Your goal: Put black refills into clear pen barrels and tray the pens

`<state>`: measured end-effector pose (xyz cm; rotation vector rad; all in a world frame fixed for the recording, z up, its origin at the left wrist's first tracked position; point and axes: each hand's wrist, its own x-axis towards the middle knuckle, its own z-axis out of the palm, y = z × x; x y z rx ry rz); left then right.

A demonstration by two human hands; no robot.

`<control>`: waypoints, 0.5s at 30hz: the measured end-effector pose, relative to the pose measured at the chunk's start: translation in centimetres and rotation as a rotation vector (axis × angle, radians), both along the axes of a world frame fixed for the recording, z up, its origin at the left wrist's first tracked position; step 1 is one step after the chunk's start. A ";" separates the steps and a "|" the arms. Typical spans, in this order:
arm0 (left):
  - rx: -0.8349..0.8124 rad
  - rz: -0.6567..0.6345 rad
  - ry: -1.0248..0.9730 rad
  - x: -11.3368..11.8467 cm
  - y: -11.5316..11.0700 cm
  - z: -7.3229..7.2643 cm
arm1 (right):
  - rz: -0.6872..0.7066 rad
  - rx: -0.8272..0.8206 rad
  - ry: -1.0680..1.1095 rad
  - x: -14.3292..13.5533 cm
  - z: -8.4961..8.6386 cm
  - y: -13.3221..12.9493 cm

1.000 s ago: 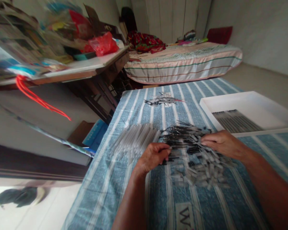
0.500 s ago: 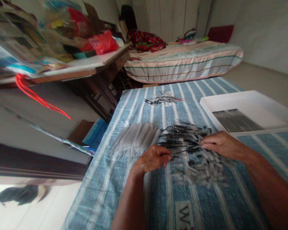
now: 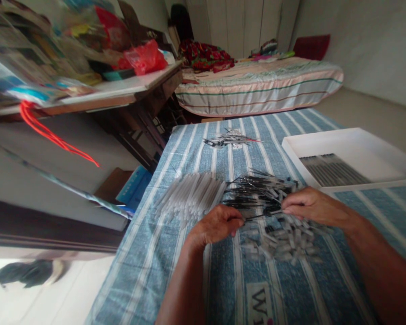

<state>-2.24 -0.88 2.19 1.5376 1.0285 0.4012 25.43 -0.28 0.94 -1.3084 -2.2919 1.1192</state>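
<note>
My left hand (image 3: 219,222) is closed in a pinch, with a thin black pen refill (image 3: 255,217) sticking out of its fingertips to the right. Opposite it, my right hand (image 3: 307,206) pinches at the right edge of the refill pile; what lies between its fingertips is too small to tell. A loose heap of black-and-clear pen refills (image 3: 253,187) spreads just beyond both hands. Below my right hand lie many short translucent pieces, like pen caps (image 3: 296,241). Frosted pen barrels (image 3: 194,194) are stacked side by side, left of the refills.
A white box (image 3: 362,142) at the right holds a row of dark-tipped pens (image 3: 333,169). Farther back on the striped tablecloth (image 3: 219,271) sits a small bunch of thin dark sticks (image 3: 230,140). A cluttered desk (image 3: 115,97) stands at left, a bed (image 3: 257,90) behind.
Both hands stay nearly in place. The black refill at my left fingertips shows more clearly, and my left hand has shifted very slightly right.
</note>
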 end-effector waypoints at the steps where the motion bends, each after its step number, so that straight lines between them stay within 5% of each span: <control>1: -0.014 -0.004 -0.008 0.1 -0.1 0.0 | -0.005 -0.023 0.010 -0.3 0.0 -0.1; 10: -0.050 -0.066 -0.083 1.3 -0.3 -0.6 | -0.166 0.025 0.343 -6.3 -1.3 -1.7; 15: -0.105 0.024 -0.291 1.5 -0.6 -0.5 | -0.256 -0.096 0.501 -6.4 -1.6 -1.7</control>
